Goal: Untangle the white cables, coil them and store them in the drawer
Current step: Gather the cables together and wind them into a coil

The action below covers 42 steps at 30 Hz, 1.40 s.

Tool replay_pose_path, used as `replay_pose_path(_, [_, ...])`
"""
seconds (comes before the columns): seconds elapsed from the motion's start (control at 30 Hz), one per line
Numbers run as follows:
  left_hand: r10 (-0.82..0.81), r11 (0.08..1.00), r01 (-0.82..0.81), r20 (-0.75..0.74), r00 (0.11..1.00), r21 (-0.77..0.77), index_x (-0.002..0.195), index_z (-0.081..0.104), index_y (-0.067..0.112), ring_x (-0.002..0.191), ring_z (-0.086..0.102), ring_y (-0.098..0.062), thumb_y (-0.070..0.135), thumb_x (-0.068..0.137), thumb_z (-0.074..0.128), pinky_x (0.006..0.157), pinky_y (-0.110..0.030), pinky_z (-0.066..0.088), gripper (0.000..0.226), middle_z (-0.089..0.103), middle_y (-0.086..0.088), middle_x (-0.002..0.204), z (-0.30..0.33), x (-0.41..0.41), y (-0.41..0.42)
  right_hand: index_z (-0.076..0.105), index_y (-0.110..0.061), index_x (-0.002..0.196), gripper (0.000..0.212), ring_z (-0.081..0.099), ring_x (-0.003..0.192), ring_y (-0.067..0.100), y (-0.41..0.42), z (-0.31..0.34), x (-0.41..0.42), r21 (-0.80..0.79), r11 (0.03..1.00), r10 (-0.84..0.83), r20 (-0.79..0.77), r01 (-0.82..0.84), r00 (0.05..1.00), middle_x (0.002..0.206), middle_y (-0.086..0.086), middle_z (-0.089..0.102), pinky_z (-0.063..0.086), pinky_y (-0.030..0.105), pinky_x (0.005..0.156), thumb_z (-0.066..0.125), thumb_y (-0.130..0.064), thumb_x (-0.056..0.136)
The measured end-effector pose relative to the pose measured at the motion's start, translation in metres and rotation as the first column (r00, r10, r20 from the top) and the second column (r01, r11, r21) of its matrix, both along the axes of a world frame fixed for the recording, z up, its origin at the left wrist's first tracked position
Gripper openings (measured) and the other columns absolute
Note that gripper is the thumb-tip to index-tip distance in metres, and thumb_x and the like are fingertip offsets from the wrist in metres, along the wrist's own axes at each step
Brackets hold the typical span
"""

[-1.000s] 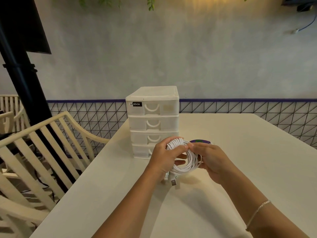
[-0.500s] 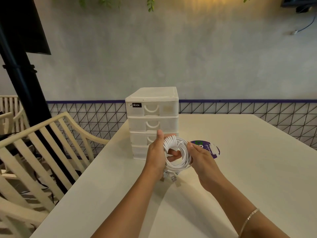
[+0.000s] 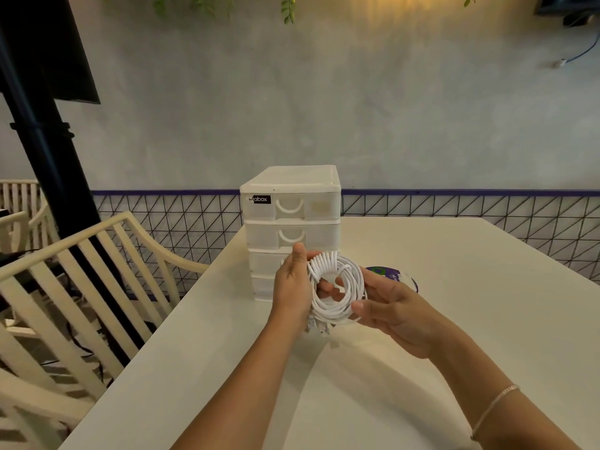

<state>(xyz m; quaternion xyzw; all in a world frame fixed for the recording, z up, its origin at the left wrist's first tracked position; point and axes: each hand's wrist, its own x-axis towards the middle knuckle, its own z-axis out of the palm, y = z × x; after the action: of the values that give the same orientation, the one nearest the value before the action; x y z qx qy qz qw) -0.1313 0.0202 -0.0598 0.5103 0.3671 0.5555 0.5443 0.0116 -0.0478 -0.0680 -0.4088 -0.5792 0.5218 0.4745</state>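
Observation:
A white cable coil (image 3: pixel 336 289) is held upright just above the white table (image 3: pixel 454 303), its ring facing me. My left hand (image 3: pixel 290 287) grips its left side, thumb up and fingers through the loop. My right hand (image 3: pixel 396 308) pinches the coil's lower right edge, thumb in front and fingers behind. The cable plugs (image 3: pixel 319 329) hang under the coil. Right behind the coil stands a white four-drawer unit (image 3: pixel 292 180) with every drawer closed; my left hand covers part of the third drawer.
A round purple and green disc (image 3: pixel 407 280) lies on the table behind my right hand. Cream slatted chairs (image 3: pixel 97 287) stand along the table's left edge, with a black post (image 3: pixel 42 141) behind them. A wire-grid panel runs along the wall.
The coil has risen slightly and turned so its ring faces me. My right hand slid from the coil's top to its lower right edge, fingers straighter. My left hand keeps its grip.

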Motion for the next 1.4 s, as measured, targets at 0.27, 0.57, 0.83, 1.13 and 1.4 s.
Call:
replay_pose_path(0.27, [-0.208, 0.968, 0.213, 0.052, 0.977, -0.131, 0.082, 0.069, 0.018, 0.041, 0.058, -0.011, 0.064, 0.089, 0.018, 0.045, -0.023, 0.052, 0.068, 0.068, -0.006, 0.064, 0.006, -0.004, 0.0, 0.064, -0.021, 0.111, 0.055, 0.069, 0.084, 0.012, 0.005, -0.006, -0.005, 0.005, 0.989, -0.147, -0.065, 0.148, 0.987, 0.096, 0.001, 0.073, 0.054, 0.021, 0.068, 0.076, 0.001, 0.062])
replay_pose_path(0.57, [-0.124, 0.991, 0.122, -0.051, 0.991, -0.048, 0.086, 0.07, 0.023, 0.037, 0.046, -0.01, 0.065, 0.085, 0.006, 0.039, -0.018, 0.039, 0.077, 0.058, -0.002, 0.05, 0.0, 0.001, 0.002, 0.065, -0.026, 0.11, 0.038, 0.067, 0.087, 0.013, 0.003, -0.003, -0.013, -0.014, 0.966, -0.259, -0.097, 0.259, 0.961, 0.093, -0.005, 0.073, 0.055, 0.03, 0.076, 0.058, -0.035, 0.074])
replay_pose_path(0.83, [-0.269, 0.956, 0.268, 0.012, 0.963, -0.12, 0.081, 0.071, 0.011, 0.034, 0.046, -0.01, 0.072, 0.077, -0.001, 0.04, -0.019, 0.039, 0.095, 0.059, -0.004, 0.045, -0.004, 0.014, -0.006, 0.067, -0.015, 0.079, 0.055, 0.063, 0.075, 0.019, 0.015, -0.007, -0.046, -0.184, 0.747, -0.664, -0.19, 0.638, 0.723, 0.077, 0.004, 0.068, 0.05, 0.034, 0.075, 0.033, -0.057, 0.093])
replay_pose_path(1.13, [-0.312, 0.886, 0.332, 0.111, 0.943, -0.324, 0.101, 0.062, 0.007, 0.049, 0.054, -0.019, 0.078, 0.08, 0.005, 0.055, -0.027, 0.046, 0.093, 0.064, -0.016, 0.067, -0.008, 0.019, -0.004, 0.054, -0.014, 0.058, 0.054, 0.047, 0.052, 0.021, 0.018, -0.007, -0.042, -0.226, 0.564, -0.826, -0.164, 0.795, 0.539, 0.053, 0.002, 0.053, 0.04, 0.034, 0.058, 0.048, -0.06, 0.086])
replay_pose_path(1.4, [-0.131, 0.926, 0.101, -0.056, 0.99, -0.363, 0.079, 0.063, 0.006, 0.06, 0.058, -0.022, 0.061, 0.094, 0.02, 0.065, -0.031, 0.049, 0.072, 0.065, -0.01, 0.068, -0.013, 0.013, 0.007, 0.057, -0.015, 0.059, 0.045, 0.046, 0.046, 0.021, 0.016, -0.004, -0.04, -0.174, 0.572, -0.817, -0.042, 0.801, 0.575, 0.061, 0.007, 0.052, 0.043, 0.034, 0.056, 0.06, -0.053, 0.082])
